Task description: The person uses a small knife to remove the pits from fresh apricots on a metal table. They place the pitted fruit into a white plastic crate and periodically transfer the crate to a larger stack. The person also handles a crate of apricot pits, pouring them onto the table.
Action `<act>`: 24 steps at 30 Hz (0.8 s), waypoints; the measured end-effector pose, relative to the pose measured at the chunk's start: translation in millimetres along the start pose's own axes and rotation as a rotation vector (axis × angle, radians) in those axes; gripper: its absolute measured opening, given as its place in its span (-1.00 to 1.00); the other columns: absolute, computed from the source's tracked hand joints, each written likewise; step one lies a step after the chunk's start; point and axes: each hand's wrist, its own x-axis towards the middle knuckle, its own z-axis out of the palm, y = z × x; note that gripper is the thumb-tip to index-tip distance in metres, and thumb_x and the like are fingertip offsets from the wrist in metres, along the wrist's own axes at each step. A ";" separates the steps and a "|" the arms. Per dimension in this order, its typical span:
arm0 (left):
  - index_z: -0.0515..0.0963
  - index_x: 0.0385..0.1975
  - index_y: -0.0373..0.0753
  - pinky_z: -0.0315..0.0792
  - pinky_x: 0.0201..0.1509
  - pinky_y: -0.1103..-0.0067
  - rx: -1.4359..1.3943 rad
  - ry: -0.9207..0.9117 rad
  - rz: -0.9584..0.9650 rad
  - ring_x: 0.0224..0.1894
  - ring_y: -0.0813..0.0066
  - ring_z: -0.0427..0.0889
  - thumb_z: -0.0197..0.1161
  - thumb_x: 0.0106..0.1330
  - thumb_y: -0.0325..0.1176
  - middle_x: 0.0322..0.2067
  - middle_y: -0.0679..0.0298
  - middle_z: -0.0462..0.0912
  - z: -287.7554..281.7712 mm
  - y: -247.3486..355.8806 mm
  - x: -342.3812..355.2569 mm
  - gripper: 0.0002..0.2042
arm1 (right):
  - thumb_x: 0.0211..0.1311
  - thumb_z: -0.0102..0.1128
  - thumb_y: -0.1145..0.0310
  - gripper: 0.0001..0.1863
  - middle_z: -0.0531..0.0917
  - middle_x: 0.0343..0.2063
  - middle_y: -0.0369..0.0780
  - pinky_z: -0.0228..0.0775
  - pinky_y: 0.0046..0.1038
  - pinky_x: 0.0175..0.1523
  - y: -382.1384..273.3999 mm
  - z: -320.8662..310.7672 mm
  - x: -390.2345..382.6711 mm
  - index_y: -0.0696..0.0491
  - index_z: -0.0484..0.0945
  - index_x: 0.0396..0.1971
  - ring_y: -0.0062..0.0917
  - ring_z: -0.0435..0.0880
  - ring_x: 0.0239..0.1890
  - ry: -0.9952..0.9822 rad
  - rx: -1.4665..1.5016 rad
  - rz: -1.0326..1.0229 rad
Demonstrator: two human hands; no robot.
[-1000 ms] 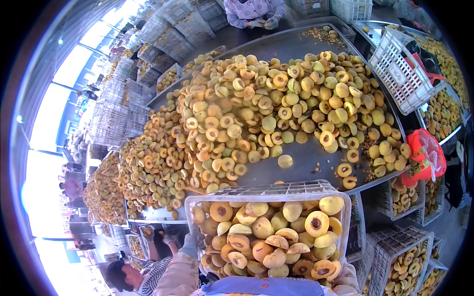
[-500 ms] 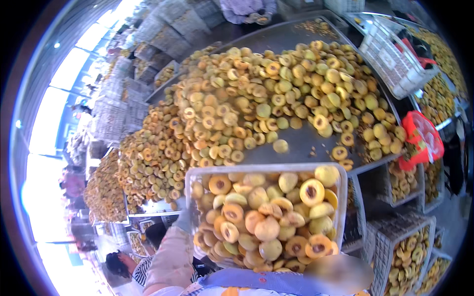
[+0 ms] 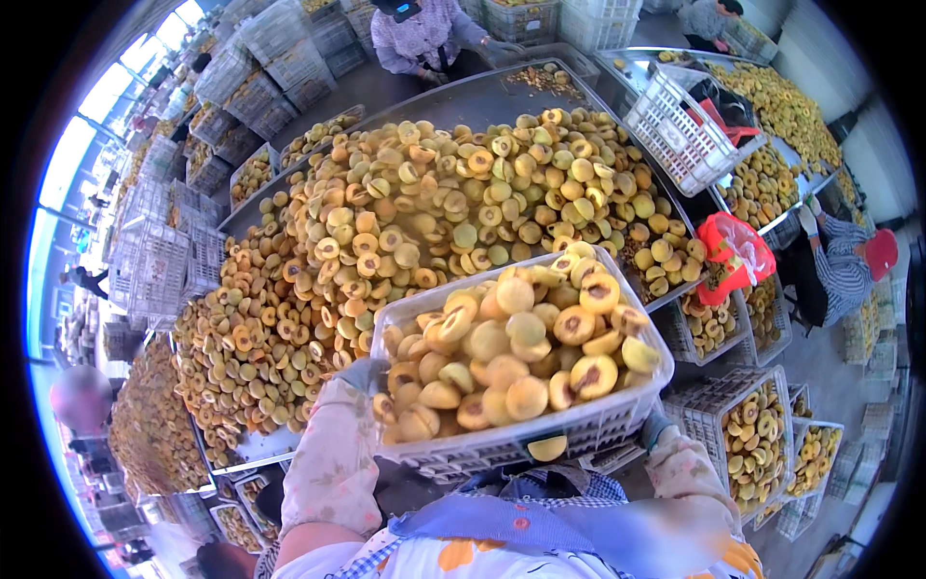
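A white plastic crate point(image 3: 521, 434), heaped with halved yellow-orange stone fruit point(image 3: 502, 338), is held in front of my body at the near edge of a metal table. My left hand point(image 3: 361, 374), in a grey glove, grips its left end, with the fingers partly hidden. At the right end, my gloved right hand point(image 3: 658, 429) holds the crate low, its fingers mostly behind the wall. The crate is tilted, its right side higher. One fruit half point(image 3: 547, 448) shows against the near wall, outside the crate; whether it is falling I cannot tell.
A broad heap of fruit halves point(image 3: 405, 203) covers the table point(image 3: 434, 101). A tipped white crate point(image 3: 675, 130) and red plastic bag point(image 3: 733, 253) are on the right. Filled crates point(image 3: 738, 425) stand at lower right. Co-workers point(image 3: 420, 39) are at the far side and right point(image 3: 849, 261).
The crate has moved away from my body and tilted, so its near wall shows. Both my hands have come into view. The head view has shifted, showing more on the right.
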 end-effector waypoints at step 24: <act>0.20 0.09 -0.28 0.47 -0.14 0.54 -0.403 0.116 0.650 -0.17 0.43 0.52 0.12 0.25 -0.42 -0.13 0.22 0.46 106.1 -70.3 -5.8 -0.58 | 0.20 -0.19 0.05 -0.48 0.47 0.01 -0.13 0.29 -0.23 0.12 95.1 13.3 226.7 0.03 0.32 0.08 -0.32 0.42 0.06 -0.057 0.372 -0.016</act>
